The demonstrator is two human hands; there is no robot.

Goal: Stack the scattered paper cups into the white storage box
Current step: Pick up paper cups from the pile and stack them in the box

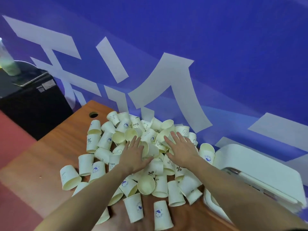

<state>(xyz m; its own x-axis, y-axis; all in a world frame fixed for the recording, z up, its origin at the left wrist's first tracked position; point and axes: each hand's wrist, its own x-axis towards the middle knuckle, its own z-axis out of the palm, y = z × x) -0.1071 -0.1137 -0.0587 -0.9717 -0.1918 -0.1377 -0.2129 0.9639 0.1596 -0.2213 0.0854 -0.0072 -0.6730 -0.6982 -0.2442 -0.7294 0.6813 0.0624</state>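
Both of your hands lie flat on top of the pile of paper cups (133, 157), fingers straight and spread, gripping nothing. Your left hand (133, 157) rests on the middle of the pile, its fingertips touching a cup that lies on its side with the mouth open towards you. Your right hand (180, 150) rests just beside it, nearer the far edge of the bench (50, 155), over cups printed "HELLO". The two hands are apart, with one tilted cup (150, 150) between them. The cups are heaped loosely on the wooden bench from its far edge to its near edge; most lie on their sides, several stand mouth down, and a few lie apart towards the near edge and the left side. The white storage box (260, 170) sits at the right edge of the bench, touching the pile, with one cup (207, 153) leaning against its far corner. A blue wall with white characters (166, 80) stands behind the far edge.
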